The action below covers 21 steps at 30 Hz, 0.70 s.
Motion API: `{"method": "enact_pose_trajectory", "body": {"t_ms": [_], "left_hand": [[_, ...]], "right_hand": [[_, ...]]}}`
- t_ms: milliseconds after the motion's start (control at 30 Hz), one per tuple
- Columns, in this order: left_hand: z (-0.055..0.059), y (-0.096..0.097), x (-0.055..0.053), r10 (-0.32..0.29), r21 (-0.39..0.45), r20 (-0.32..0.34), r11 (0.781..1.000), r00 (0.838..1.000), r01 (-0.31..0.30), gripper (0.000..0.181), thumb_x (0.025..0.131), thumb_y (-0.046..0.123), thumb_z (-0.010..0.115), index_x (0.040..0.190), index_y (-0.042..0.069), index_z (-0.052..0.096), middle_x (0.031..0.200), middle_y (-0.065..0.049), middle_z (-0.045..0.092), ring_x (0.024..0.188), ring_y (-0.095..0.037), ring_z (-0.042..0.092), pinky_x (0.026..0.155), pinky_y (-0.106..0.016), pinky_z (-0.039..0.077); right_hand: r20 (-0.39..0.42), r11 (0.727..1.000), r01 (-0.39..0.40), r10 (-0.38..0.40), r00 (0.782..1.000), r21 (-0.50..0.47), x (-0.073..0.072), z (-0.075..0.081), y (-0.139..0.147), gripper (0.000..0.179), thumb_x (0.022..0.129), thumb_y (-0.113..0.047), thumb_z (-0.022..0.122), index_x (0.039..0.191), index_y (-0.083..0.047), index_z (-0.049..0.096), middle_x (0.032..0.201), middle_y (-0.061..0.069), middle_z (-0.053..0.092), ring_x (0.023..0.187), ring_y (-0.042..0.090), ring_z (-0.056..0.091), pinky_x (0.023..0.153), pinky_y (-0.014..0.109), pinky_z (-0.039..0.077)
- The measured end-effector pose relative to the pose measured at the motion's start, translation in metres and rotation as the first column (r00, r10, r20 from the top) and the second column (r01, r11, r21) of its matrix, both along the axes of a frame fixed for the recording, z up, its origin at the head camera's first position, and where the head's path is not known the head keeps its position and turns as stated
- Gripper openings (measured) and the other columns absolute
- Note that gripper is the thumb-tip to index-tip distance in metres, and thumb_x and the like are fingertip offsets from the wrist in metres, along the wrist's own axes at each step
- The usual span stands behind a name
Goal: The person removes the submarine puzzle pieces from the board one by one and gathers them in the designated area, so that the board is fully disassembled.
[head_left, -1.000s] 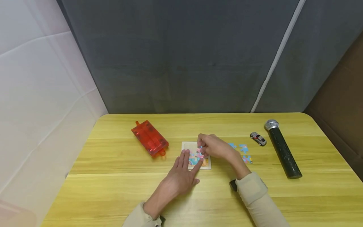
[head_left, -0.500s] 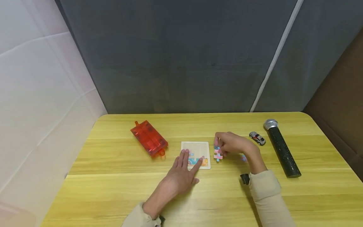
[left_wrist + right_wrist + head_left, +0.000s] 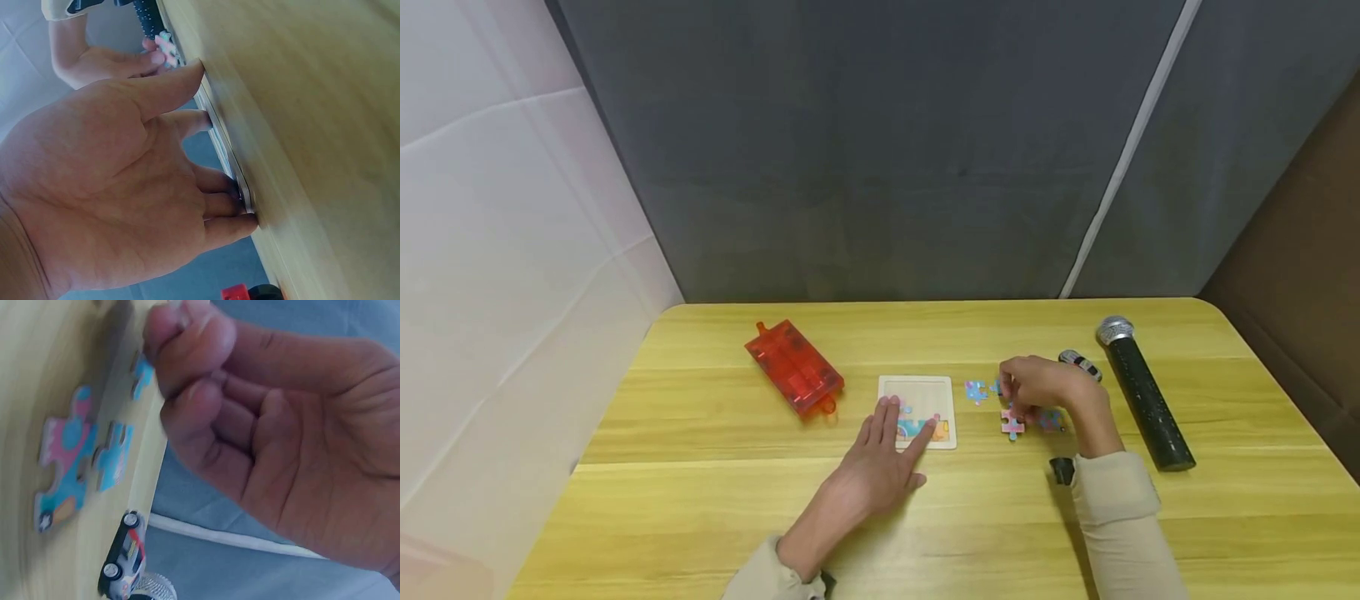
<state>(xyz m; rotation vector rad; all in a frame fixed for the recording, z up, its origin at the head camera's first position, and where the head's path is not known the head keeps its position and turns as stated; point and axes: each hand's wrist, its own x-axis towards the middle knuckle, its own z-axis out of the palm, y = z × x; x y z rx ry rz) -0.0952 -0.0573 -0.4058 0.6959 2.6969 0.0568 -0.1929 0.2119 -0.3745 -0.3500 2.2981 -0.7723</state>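
In the head view my left hand (image 3: 880, 471) lies with straight, spread fingers on the near left part of a pale puzzle frame (image 3: 928, 388). Several joined pieces fill the frame's lower strip, partly hidden by those fingers. My right hand (image 3: 1043, 390) has moved off to the frame's right, its fingertips pinching a pink and blue jigsaw piece (image 3: 1012, 426), which also shows in the left wrist view beside the thumb. Loose puzzle pieces lie around this hand: a blue one (image 3: 975, 392) on its left and a pink-blue one (image 3: 70, 447) in the right wrist view.
A silver toy car (image 3: 1081, 365) sits beyond the right hand, beside a black microphone (image 3: 1152, 404) with a silver head. To the left of the frame lies a translucent red box (image 3: 795, 367). A dark grey partition (image 3: 865, 167) rises behind the wooden table.
My right hand has lifted the pink jigsaw piece off the frame and carried it right to the loose pieces. The left hand has stayed on the frame.
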Motion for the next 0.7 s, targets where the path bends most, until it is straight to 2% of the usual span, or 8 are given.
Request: {"method": "enact_pose_trajectory", "body": {"t_ms": [100, 333, 467, 700], "left_hand": [[0.0000, -0.0005, 0.0002, 0.005, 0.010, 0.006, 1.000, 1.000, -0.005, 0.071, 0.114, 0.040, 0.059, 0.176, 0.025, 0.029, 0.178, -0.036, 0.016, 0.169, -0.048, 0.015, 0.135, -0.056, 0.029], [0.0003, -0.0008, 0.0001, 0.004, 0.010, 0.000, 1.000, 1.000, -0.004, 0.071, 0.114, 0.040, 0.058, 0.176, 0.025, 0.029, 0.178, -0.036, 0.016, 0.169, -0.048, 0.015, 0.135, -0.056, 0.029], [0.0003, -0.0006, 0.0000, 0.006, 0.011, -0.001, 1.000, 1.000, -0.006, 0.071, 0.114, 0.040, 0.059, 0.176, 0.026, 0.029, 0.177, -0.036, 0.017, 0.169, -0.048, 0.016, 0.135, -0.056, 0.029], [-0.0008, -0.0004, 0.0001, -0.001, 0.006, -0.008, 1.000, 1.000, 0.001, 0.071, 0.114, 0.041, 0.059, 0.176, 0.026, 0.029, 0.177, -0.036, 0.017, 0.168, -0.048, 0.017, 0.135, -0.056, 0.030]], "right_hand": [[-0.009, 0.999, 0.016, -0.016, 1.000, 0.043, 0.0000, -0.0007, 0.0036, 0.015, 0.099, 0.012, 0.067, 0.098, -0.001, 0.059, 0.081, 0.010, 0.063, 0.061, 0.018, 0.059, 0.060, 0.034, 0.057], [-0.057, 0.995, 0.069, -0.065, 0.996, 0.067, -0.0010, -0.0045, 0.0046, 0.015, 0.098, 0.012, 0.069, 0.097, 0.000, 0.060, 0.085, 0.012, 0.064, 0.061, 0.020, 0.062, 0.061, 0.033, 0.059], [-0.092, 0.991, 0.073, -0.063, 0.994, 0.108, -0.0007, -0.0063, 0.0025, 0.014, 0.098, 0.011, 0.069, 0.096, 0.000, 0.061, 0.083, 0.011, 0.066, 0.062, 0.020, 0.063, 0.062, 0.032, 0.057], [-0.123, 0.980, 0.098, -0.078, 0.989, 0.171, 0.0003, -0.0078, -0.0008, 0.012, 0.104, 0.009, 0.060, 0.096, -0.001, 0.063, 0.080, 0.012, 0.068, 0.063, 0.021, 0.062, 0.061, 0.030, 0.052]]}}
